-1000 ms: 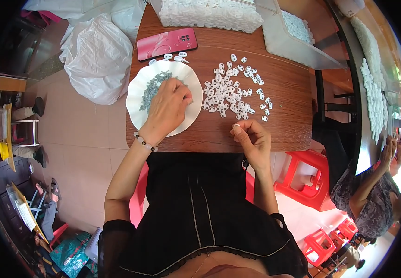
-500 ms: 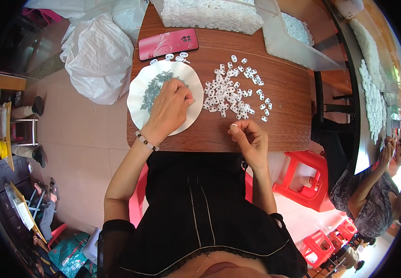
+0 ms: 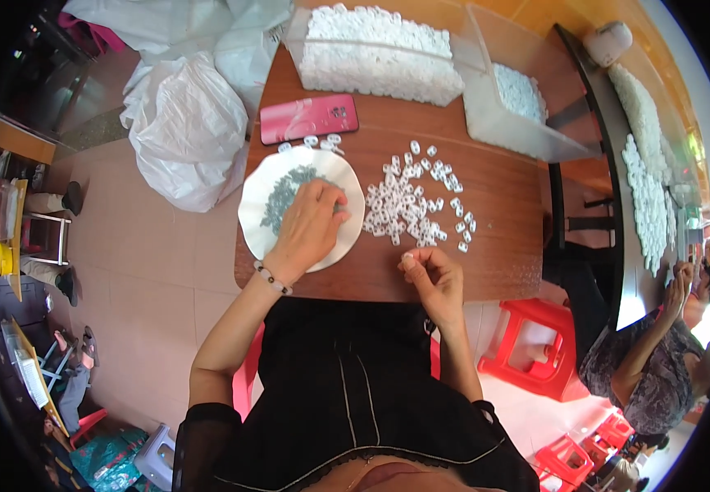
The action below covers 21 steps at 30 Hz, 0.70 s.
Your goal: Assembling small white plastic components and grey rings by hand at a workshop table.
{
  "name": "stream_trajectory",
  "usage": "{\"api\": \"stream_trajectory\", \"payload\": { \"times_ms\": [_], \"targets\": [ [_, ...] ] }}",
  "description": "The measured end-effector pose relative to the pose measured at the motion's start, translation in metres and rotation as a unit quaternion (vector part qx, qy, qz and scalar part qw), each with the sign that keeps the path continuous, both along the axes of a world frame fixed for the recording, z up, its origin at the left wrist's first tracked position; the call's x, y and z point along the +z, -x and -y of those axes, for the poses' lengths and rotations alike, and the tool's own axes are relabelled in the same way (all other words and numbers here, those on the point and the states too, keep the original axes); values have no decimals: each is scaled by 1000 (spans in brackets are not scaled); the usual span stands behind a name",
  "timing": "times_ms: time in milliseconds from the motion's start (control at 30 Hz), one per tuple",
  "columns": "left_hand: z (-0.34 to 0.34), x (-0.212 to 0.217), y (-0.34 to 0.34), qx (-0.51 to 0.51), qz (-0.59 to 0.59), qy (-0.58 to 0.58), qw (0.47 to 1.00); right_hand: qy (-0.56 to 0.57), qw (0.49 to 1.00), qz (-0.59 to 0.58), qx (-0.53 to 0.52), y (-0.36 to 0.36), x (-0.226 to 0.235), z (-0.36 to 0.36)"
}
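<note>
My left hand is over a white scalloped plate, its fingers curled down beside a heap of small grey-green pieces. Its fingertips are closed together; whatever may be between them is too small or hidden to make out. At the table's near edge, my right hand pinches a small white plastic piece between thumb and forefinger. Just beyond that hand lies a loose pile of small white two-holed plastic pieces, some scattered to its right.
Behind the plate lie a pink phone and a few larger white pieces. Clear bins of white parts line the table's far side. A white plastic bag stands left, a red stool right. Another person sits far right.
The view has shifted, so the table and everything on it sit lower in the picture. My left hand stays over the plate, and my right hand still pinches the white piece.
</note>
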<state>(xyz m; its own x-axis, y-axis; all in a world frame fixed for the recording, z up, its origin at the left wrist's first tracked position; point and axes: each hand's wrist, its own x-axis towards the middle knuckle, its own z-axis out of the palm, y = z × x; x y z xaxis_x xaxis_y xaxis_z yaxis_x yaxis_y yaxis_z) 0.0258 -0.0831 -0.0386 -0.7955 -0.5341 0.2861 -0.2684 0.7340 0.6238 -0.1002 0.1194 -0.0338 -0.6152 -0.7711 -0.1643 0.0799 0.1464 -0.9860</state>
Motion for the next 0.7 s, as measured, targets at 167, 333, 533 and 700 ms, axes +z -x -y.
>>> {"api": "stream_trajectory", "payload": {
  "times_ms": [167, 333, 533, 700],
  "targets": [
    [-1, 1, -1, 4, 19, 1, 1000, 4, 1000, -1, 9, -3, 4, 3],
    [1, 1, -2, 17, -60, -13, 998, 10, 999, -29, 32, -3, 0, 2],
    [0, 14, -8, 74, -121, -92, 986, 10, 999, -19, 32, -6, 2, 5],
    [5, 5, -19, 86, -113, -187, 972, 13, 999, -10, 34, -13, 11, 10]
  ]
}}
